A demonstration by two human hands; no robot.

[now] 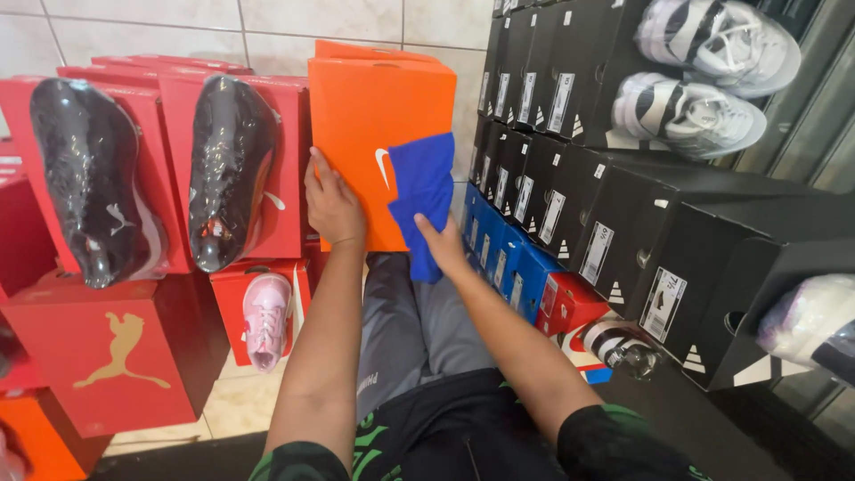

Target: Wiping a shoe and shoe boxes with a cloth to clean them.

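An orange shoebox point(365, 116) stands on end in front of me, resting over my lap. My left hand point(331, 203) grips its left edge, fingers flat against the side. My right hand point(443, 242) presses a blue cloth point(422, 191) against the box's lower right face. My grey trousers point(405, 321) show just below the box.
Red shoeboxes point(116, 356) are stacked at left, with two plastic-wrapped black shoes point(89, 178) and a small pink shoe point(265, 319) on them. Black shoeboxes point(623, 214) with wrapped white sneakers point(704, 44) fill the right, blue boxes point(508, 258) below. A tiled wall stands behind.
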